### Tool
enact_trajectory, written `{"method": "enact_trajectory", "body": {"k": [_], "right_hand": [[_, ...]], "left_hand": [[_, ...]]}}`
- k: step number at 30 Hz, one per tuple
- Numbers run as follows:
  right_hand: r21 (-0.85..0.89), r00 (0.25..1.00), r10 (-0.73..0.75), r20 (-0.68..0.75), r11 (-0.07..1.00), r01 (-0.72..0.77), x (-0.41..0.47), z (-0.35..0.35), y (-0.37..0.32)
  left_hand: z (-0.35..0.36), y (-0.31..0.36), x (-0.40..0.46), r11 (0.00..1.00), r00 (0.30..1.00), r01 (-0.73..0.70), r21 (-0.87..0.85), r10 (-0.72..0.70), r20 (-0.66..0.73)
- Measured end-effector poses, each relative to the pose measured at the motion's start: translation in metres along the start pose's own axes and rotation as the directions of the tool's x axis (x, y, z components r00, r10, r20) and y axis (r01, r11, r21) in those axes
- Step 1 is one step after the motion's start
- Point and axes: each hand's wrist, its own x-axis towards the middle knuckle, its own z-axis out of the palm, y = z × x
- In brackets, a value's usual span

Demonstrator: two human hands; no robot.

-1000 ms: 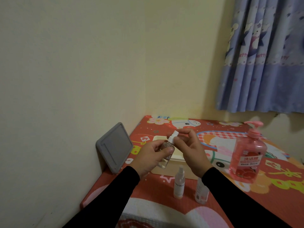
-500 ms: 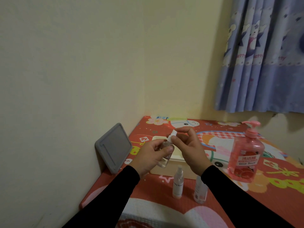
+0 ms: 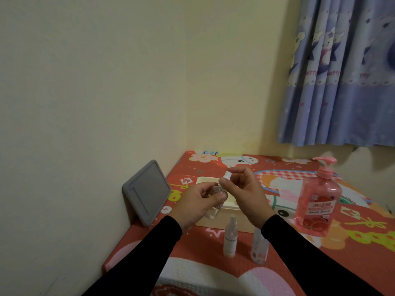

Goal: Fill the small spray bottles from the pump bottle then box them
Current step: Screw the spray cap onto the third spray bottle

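Observation:
My left hand point(image 3: 198, 205) grips a small clear spray bottle point(image 3: 214, 210) above the front edge of a cream box point(image 3: 229, 220). My right hand point(image 3: 245, 193) pinches that bottle's white spray cap point(image 3: 227, 175) at the bottle's neck. Two more small spray bottles stand on the table in front of the box: a white-labelled one point(image 3: 230, 240) and a clear one point(image 3: 259, 246), partly hidden by my right sleeve. The pink pump bottle point(image 3: 318, 201) stands to the right, untouched.
A grey lid or tray point(image 3: 147, 192) leans against the left wall. The table carries a red cartoon-print cloth point(image 3: 352, 223). A blue curtain point(image 3: 342, 71) hangs at the upper right above the table's far edge.
My right hand has turned a little on the white cap at the bottle's neck. My left hand keeps the bottle in the same place. The view has shifted slightly.

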Motion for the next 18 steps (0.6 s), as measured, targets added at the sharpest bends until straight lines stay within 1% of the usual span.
{"method": "enact_trajectory", "body": {"k": [2, 6, 8, 12, 15, 18], "right_hand": [[-0.003, 1.0, 0.0, -0.025, 1.0, 0.0, -0.0002, 0.0005, 0.0009], [0.131, 0.999, 0.039, 0.031, 0.991, -0.042, -0.0008, -0.0018, 0.0026], [0.148, 0.996, 0.068, 0.055, 0.986, -0.076, -0.0009, -0.0043, 0.0006], [0.075, 0.995, 0.063, 0.077, 0.995, -0.069, 0.0012, -0.0071, -0.0009], [-0.026, 0.994, 0.095, 0.056, 0.995, -0.094, 0.0048, -0.0068, -0.0016], [-0.09, 0.992, 0.098, 0.08, 0.992, -0.09, 0.0066, -0.0088, -0.0023]], "left_hand": [[0.0023, 0.0009, 0.0003, 1.0, 1.0, 0.011, 0.009, -0.011, 0.003], [0.0013, 0.0008, 0.0026, 0.999, 1.0, 0.015, -0.037, -0.014, 0.009], [-0.0012, 0.0006, 0.0032, 0.999, 1.0, 0.015, -0.036, -0.014, 0.012], [-0.0037, 0.0003, 0.004, 1.0, 1.0, -0.014, 0.011, 0.014, 0.015], [-0.0015, 0.0016, 0.0032, 0.995, 0.999, -0.041, 0.092, 0.042, -0.004], [-0.0002, 0.0015, 0.0033, 0.987, 0.998, -0.056, 0.149, 0.058, -0.01]]}}
